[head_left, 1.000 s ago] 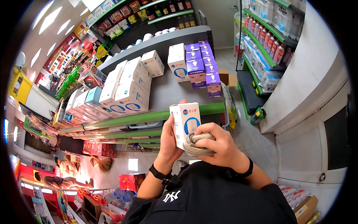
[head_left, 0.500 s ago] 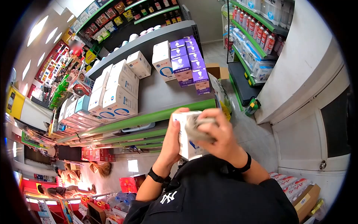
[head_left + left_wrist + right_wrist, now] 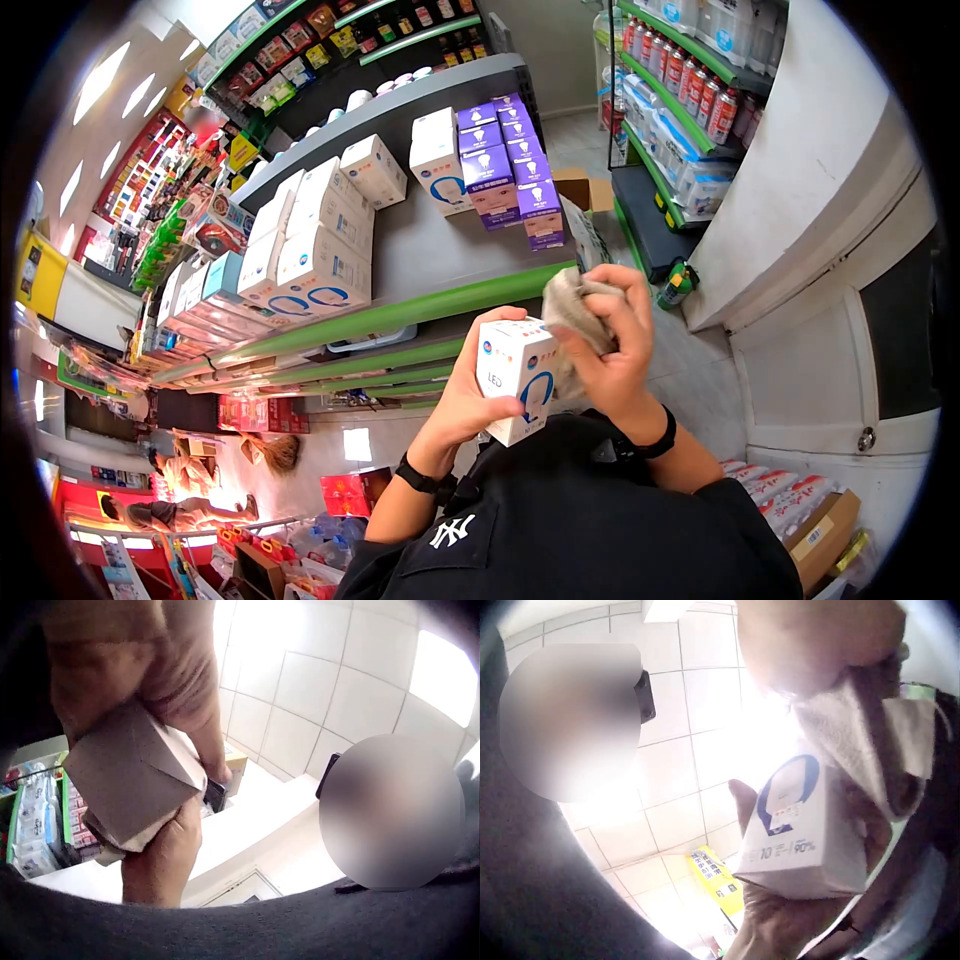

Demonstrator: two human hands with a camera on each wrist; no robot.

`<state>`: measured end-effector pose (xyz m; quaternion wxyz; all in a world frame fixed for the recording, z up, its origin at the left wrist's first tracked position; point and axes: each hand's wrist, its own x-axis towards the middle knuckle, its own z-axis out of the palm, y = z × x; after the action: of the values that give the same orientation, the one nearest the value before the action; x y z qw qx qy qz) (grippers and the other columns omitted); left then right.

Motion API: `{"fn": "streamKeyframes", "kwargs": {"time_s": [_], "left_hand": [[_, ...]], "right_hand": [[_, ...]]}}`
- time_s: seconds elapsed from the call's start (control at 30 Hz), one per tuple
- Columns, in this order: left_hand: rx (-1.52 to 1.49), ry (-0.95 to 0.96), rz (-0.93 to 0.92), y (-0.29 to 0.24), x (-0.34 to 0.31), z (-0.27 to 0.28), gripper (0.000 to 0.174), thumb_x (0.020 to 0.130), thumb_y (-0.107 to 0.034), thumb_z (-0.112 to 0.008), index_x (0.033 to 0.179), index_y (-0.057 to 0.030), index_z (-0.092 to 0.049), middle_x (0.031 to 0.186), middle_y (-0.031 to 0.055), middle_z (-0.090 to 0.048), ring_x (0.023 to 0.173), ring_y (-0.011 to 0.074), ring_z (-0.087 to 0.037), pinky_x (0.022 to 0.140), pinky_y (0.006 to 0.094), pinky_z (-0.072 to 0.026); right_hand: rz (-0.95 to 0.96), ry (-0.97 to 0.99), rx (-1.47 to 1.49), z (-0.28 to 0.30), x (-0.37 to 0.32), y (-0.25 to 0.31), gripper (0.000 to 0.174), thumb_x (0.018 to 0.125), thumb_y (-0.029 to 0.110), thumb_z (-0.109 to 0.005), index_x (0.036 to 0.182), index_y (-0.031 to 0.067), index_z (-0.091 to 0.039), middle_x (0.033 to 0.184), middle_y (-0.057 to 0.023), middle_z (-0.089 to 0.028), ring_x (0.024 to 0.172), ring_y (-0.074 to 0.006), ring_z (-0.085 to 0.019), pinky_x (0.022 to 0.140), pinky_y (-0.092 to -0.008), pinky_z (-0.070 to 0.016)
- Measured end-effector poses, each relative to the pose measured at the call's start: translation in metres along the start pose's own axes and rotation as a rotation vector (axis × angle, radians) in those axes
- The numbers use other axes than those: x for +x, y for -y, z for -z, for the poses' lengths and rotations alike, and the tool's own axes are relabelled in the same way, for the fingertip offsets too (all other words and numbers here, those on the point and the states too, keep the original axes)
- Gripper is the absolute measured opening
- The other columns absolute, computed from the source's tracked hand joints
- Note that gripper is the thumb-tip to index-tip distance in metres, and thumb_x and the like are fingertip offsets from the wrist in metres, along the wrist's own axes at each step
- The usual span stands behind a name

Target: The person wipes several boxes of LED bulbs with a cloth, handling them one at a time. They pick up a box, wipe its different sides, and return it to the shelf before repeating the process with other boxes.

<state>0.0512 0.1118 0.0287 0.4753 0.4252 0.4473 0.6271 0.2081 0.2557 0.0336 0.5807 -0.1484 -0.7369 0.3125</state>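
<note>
My left hand (image 3: 462, 400) grips a white LED bulb box (image 3: 512, 372) in front of my chest, thumb across its near side. A blue bulb outline is printed on one face, and the box's plain underside shows in the left wrist view. A crumpled beige cloth (image 3: 572, 308) is bunched in my right hand (image 3: 625, 350), just right of the box's upper edge. In the right wrist view the cloth (image 3: 847, 739) hangs close over the box (image 3: 802, 832), under my right hand (image 3: 821, 645).
Ahead stands a grey shelf (image 3: 430, 255) with a green front edge (image 3: 400, 322). White bulb boxes (image 3: 320, 268) stand on its left, purple bulb boxes (image 3: 490, 185) on its right. Spray cans (image 3: 690, 80) line a rack at the right, near a white door (image 3: 815, 365).
The cloth has gone from the box's front face up and to the right. My left hand has tilted and turned the box, baring its printed faces. The head view has shifted slightly.
</note>
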Motion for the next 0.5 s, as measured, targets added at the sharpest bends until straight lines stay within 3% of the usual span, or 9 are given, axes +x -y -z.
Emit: {"fn": "streamKeyframes", "kwargs": {"time_s": [0.03,0.13,0.17,0.2,0.27,0.33,0.4,0.5], "left_hand": [[-0.017,-0.037,0.014,0.002,0.0,0.004,0.109,0.078,-0.041,-0.099,0.164,-0.0088,-0.04,0.149,0.0128,-0.061,0.14,0.0234,-0.059,0.118,0.0372,-0.0471],[-0.244,-0.176,0.01,-0.007,0.004,0.003,0.106,0.08,-0.04,-0.096,0.165,-0.0097,-0.039,0.156,0.0189,-0.059,0.14,0.0258,-0.061,0.117,0.0394,-0.0508],[-0.359,-0.226,-0.006,-0.006,0.003,0.008,0.102,0.083,-0.039,-0.091,0.164,-0.0056,-0.04,0.162,0.0245,-0.054,0.138,0.0272,-0.063,0.115,0.0416,-0.0549],[-0.421,-0.171,0.007,-0.01,0.002,0.016,0.096,0.089,-0.045,-0.08,0.163,0.0003,-0.041,0.164,0.0263,-0.052,0.136,0.0275,-0.065,0.114,0.0428,-0.0571],[-0.499,-0.159,-0.036,-0.02,0.001,0.016,0.091,0.094,-0.048,-0.07,0.163,0.004,-0.041,0.163,0.0282,-0.053,0.135,0.0294,-0.066,0.114,0.0461,-0.0576],[-0.516,-0.208,-0.016,-0.026,-0.001,0.013,0.082,0.099,-0.042,-0.062,0.163,0.005,-0.042,0.163,0.0212,-0.055,0.142,0.033,-0.063,0.115,0.0493,-0.0565],[-0.529,-0.296,0.092,-0.016,-0.003,0.025,0.085,0.099,-0.043,-0.059,0.171,-0.0037,-0.033,0.163,0.0201,-0.053,0.135,0.0366,-0.064,0.116,0.0502,-0.0548],[-0.45,-0.279,0.021,-0.017,-0.004,0.009,0.078,0.106,-0.047,-0.055,0.172,-0.013,-0.033,0.155,0.0174,-0.058,0.134,0.0326,-0.065,0.114,0.0471,-0.0556]], "right_hand": [[-0.03,-0.02,0.033,-0.001,-0.002,-0.002,0.029,0.089,0.018,-0.09,0.106,0.0029,-0.072,0.123,-0.0159,-0.062,0.107,-0.0299,-0.065,0.089,-0.0387,-0.0536],[-0.09,-0.004,0.139,-0.002,-0.006,-0.003,0.028,0.09,0.016,-0.089,0.106,0.0029,-0.071,0.125,-0.016,-0.062,0.11,-0.0283,-0.063,0.092,-0.0379,-0.0518],[-0.091,0.051,0.172,0.0,-0.007,-0.001,0.028,0.09,0.016,-0.089,0.106,0.0028,-0.071,0.125,-0.0159,-0.062,0.11,-0.028,-0.063,0.093,-0.0379,-0.0514],[-0.092,0.105,0.205,0.001,-0.009,0.003,0.028,0.09,0.016,-0.089,0.106,0.0027,-0.071,0.125,-0.0159,-0.061,0.11,-0.0277,-0.062,0.094,-0.0378,-0.0509],[-0.114,0.27,0.316,0.003,-0.009,0.012,0.03,0.089,0.018,-0.09,0.107,0.0032,-0.071,0.127,-0.016,-0.061,0.109,-0.0283,-0.063,0.094,-0.0379,-0.0514],[0.017,0.399,0.379,-0.001,-0.008,0.016,0.03,0.087,0.017,-0.091,0.107,0.0041,-0.071,0.127,-0.016,-0.061,0.108,-0.0285,-0.065,0.092,-0.0379,-0.0527],[0.092,0.465,0.341,-0.004,-0.007,0.026,0.035,0.081,0.017,-0.093,0.106,0.007,-0.072,0.124,-0.0124,-0.064,0.105,-0.0296,-0.069,0.088,-0.0392,-0.0571],[0.182,0.511,0.271,-0.01,-0.009,0.029,0.039,0.073,0.016,-0.094,0.106,0.0101,-0.073,0.121,-0.0081,-0.065,0.104,-0.0311,-0.071,0.084,-0.0411,-0.0596]]}}
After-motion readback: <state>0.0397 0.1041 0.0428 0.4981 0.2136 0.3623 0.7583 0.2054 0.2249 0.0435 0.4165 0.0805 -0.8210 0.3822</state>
